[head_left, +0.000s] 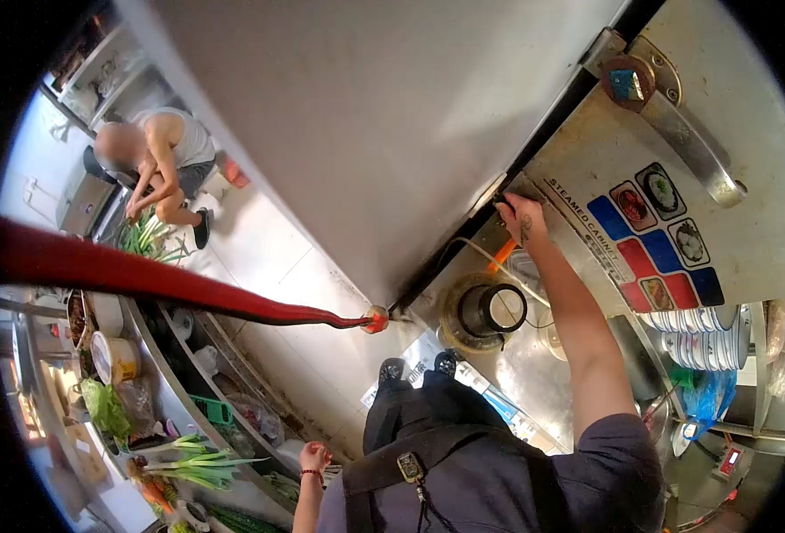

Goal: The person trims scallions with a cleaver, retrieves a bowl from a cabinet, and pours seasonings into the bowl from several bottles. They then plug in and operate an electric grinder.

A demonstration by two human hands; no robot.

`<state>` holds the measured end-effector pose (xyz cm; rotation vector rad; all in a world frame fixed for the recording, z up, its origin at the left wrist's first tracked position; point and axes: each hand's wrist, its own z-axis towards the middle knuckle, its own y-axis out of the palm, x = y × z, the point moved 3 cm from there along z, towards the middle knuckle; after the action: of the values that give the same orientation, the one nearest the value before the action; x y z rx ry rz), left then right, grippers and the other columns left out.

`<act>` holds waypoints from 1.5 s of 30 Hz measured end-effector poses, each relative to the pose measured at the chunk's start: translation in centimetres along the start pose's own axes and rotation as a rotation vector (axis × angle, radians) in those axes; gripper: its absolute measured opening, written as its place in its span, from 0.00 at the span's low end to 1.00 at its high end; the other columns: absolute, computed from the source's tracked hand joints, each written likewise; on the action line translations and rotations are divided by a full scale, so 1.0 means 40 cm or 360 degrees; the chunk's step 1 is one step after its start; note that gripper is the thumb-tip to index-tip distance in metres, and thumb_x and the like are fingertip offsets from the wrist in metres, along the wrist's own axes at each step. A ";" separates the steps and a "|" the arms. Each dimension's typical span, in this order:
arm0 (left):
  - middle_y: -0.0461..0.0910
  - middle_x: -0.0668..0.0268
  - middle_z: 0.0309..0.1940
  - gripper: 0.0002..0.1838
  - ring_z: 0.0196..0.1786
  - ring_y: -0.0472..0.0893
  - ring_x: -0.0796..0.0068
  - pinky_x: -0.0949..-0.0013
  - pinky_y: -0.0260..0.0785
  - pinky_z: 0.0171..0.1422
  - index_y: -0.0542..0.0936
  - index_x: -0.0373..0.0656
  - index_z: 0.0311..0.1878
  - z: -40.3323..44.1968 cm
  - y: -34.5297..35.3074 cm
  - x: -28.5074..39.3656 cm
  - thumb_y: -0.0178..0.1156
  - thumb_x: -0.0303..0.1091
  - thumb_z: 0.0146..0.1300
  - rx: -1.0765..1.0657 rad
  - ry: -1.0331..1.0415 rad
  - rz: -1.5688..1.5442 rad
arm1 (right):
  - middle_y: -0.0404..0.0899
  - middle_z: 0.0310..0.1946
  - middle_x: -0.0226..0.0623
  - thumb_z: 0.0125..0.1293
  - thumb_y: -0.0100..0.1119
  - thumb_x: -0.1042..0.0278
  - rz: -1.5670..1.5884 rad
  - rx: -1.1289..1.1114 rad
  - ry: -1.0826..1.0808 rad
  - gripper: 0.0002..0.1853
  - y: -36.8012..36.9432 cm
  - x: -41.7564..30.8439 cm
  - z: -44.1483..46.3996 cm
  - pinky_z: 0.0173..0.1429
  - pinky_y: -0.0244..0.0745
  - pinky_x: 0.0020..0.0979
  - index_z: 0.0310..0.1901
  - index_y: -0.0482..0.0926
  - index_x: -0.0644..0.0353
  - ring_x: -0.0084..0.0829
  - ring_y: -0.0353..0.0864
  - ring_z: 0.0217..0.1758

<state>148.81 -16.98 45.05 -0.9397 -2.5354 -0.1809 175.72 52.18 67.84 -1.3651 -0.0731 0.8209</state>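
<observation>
My right hand (pixel 523 218) reaches up to the lower edge of the steamed cabinet (pixel 570 164), its fingers closed round a small black part that they mostly hide. Beneath that hand a pale cable (pixel 510 275) curves past an orange handle (pixel 502 256). A round dark container (pixel 492 309) stands on the metal surface below my right forearm. At my side hangs my left hand (pixel 315 456), a red bead bracelet on its wrist. Its fingers are loosely curled, apart, and I see nothing in them.
A large metal panel (pixel 366 115) rises beside the cabinet, under its door latch (pixel 690 142). Stacked plates (pixel 703 346) stand at right. A counter with spring onions (pixel 197 464) runs along the left. Another person (pixel 175 151) crouches over greens. A red strap-like band (pixel 179 277) crosses the view.
</observation>
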 end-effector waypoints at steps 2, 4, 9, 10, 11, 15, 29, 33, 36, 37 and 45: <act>0.75 0.59 0.30 0.08 0.27 0.78 0.70 0.67 0.69 0.26 0.70 0.36 0.45 0.021 -0.013 -0.034 0.54 0.22 0.64 -0.0101 -0.0222 -0.0251 | 0.78 0.35 0.57 0.63 0.58 0.63 -0.0002 0.0094 -0.0105 0.15 -0.021 -0.014 0.014 0.39 0.75 0.42 0.44 0.77 0.67 0.54 0.79 0.36; 0.75 0.59 0.30 0.07 0.26 0.78 0.69 0.67 0.70 0.27 0.70 0.36 0.44 0.020 -0.017 -0.048 0.53 0.22 0.64 -0.0066 -0.0178 -0.0163 | 0.78 0.33 0.57 0.63 0.56 0.65 -0.0128 -0.0062 -0.0119 0.12 -0.039 -0.028 0.023 0.40 0.74 0.44 0.41 0.77 0.67 0.54 0.78 0.37; 0.74 0.60 0.29 0.05 0.26 0.77 0.68 0.66 0.71 0.28 0.71 0.37 0.43 0.006 -0.025 -0.008 0.51 0.21 0.65 0.0007 -0.0071 0.0049 | 0.78 0.30 0.56 0.63 0.55 0.65 -0.0114 -0.0095 -0.0061 0.11 -0.021 -0.040 0.019 0.39 0.73 0.46 0.39 0.76 0.66 0.55 0.77 0.35; 0.74 0.61 0.29 0.05 0.27 0.77 0.68 0.66 0.70 0.29 0.71 0.37 0.43 -0.016 0.011 0.041 0.51 0.21 0.65 0.0074 -0.0022 0.0048 | 0.77 0.30 0.55 0.63 0.56 0.64 -0.0061 0.0000 -0.0090 0.11 -0.027 -0.044 0.022 0.38 0.73 0.46 0.38 0.76 0.65 0.55 0.77 0.35; 0.73 0.62 0.29 0.05 0.28 0.78 0.67 0.66 0.70 0.30 0.71 0.38 0.43 -0.039 0.034 0.081 0.51 0.21 0.65 0.0146 0.0024 0.0055 | 0.77 0.30 0.55 0.63 0.56 0.64 -0.0063 0.0001 -0.0091 0.11 -0.024 -0.046 0.025 0.38 0.73 0.46 0.38 0.76 0.65 0.55 0.77 0.35; 0.73 0.64 0.30 0.05 0.29 0.76 0.70 0.65 0.70 0.32 0.71 0.35 0.42 0.096 0.039 0.097 0.52 0.22 0.63 -0.0234 0.0087 -0.0100 | 0.77 0.28 0.54 0.63 0.56 0.63 -0.0086 0.0062 -0.0036 0.11 0.007 -0.033 0.026 0.36 0.73 0.47 0.36 0.75 0.65 0.55 0.77 0.32; 0.70 0.54 0.58 0.42 0.61 0.70 0.56 0.59 0.63 0.64 0.65 0.38 0.61 -0.497 1.096 0.713 0.75 0.36 0.43 -0.0990 0.2656 0.1308 | 0.77 0.50 0.41 0.61 0.62 0.63 0.2161 0.0053 0.1067 0.23 -0.069 -0.166 -0.418 0.53 0.74 0.30 0.55 0.72 0.66 0.30 0.77 0.50; 0.70 0.54 0.57 0.43 0.60 0.70 0.56 0.62 0.63 0.63 0.66 0.40 0.60 -0.420 1.205 0.713 0.76 0.38 0.38 -0.1311 0.2372 0.1477 | 0.78 0.47 0.40 0.61 0.60 0.68 0.2102 0.0293 0.1114 0.21 -0.042 -0.199 -0.452 0.53 0.74 0.30 0.54 0.72 0.67 0.30 0.78 0.49; 0.72 0.55 0.54 0.43 0.57 0.72 0.57 0.62 0.65 0.61 0.67 0.42 0.59 -0.403 1.199 0.706 0.76 0.37 0.36 -0.1354 0.2268 0.1407 | 0.79 0.46 0.41 0.59 0.57 0.76 0.2502 0.0216 0.1273 0.19 -0.042 -0.196 -0.434 0.51 0.75 0.32 0.53 0.74 0.66 0.32 0.80 0.46; 0.73 0.55 0.53 0.43 0.56 0.73 0.57 0.63 0.66 0.59 0.68 0.42 0.59 -0.392 1.203 0.704 0.76 0.38 0.36 -0.1342 0.2224 0.1372 | 0.79 0.46 0.41 0.59 0.57 0.76 0.2521 0.0249 0.1289 0.19 -0.046 -0.197 -0.429 0.51 0.75 0.32 0.53 0.74 0.66 0.32 0.80 0.46; 0.76 0.58 0.49 0.38 0.52 0.76 0.59 0.63 0.69 0.55 0.71 0.42 0.55 -0.416 1.211 0.705 0.76 0.38 0.37 -0.1253 0.2195 0.1414 | 0.78 0.45 0.41 0.58 0.58 0.77 0.2336 0.0214 0.1344 0.19 -0.056 -0.206 -0.427 0.52 0.75 0.30 0.52 0.73 0.67 0.31 0.79 0.47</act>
<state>166.79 32.19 71.05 -1.3846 -0.6524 -1.1003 179.28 33.45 68.95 -1.4053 1.7733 1.2652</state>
